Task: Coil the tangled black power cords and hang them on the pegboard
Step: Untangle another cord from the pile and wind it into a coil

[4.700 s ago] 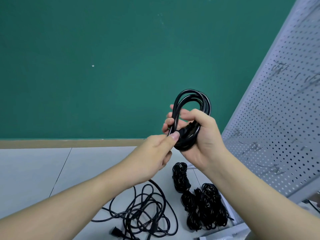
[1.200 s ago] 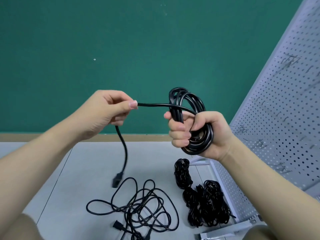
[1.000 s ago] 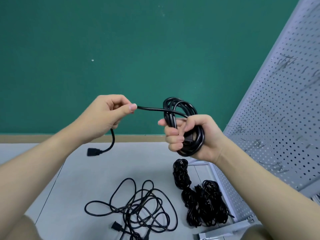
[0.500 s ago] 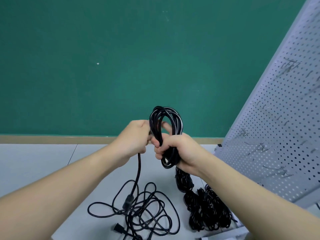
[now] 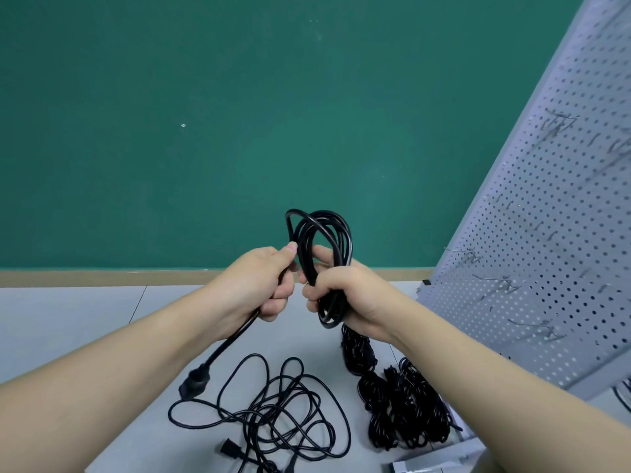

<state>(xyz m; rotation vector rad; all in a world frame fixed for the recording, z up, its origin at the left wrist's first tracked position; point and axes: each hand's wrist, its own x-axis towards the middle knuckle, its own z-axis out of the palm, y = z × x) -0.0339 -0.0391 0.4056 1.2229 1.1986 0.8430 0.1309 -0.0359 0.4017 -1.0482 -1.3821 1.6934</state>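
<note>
A green wall (image 5: pixel 239 131) backs the grey pegboard (image 5: pixel 546 268) (leaning, at right) and the floor (image 5: pixel 68 319), where tangled cords (image 5: pixel 273 414) lie beside bundled cords (image 5: pixel 403 411). The right hand (image 5: pixel 345 295) clenches the coiled cord (image 5: pixel 324 254); the left hand (image 5: pixel 263 285) grips its loose end, plug (image 5: pixel 194 385) dangling.

A black coil (image 5: pixel 322 254) of cord stands upright in mid-air, its free end (image 5: pixel 225 346) trailing down-left to a plug (image 5: pixel 194 385) that looks blurred. On the floor (image 5: pixel 68 319) below lie a loose tangle (image 5: pixel 269 418) and, to its right, bundled cords (image 5: pixel 399 404) by the grey pegboard (image 5: pixel 546 250), which bears wire hooks.
</note>
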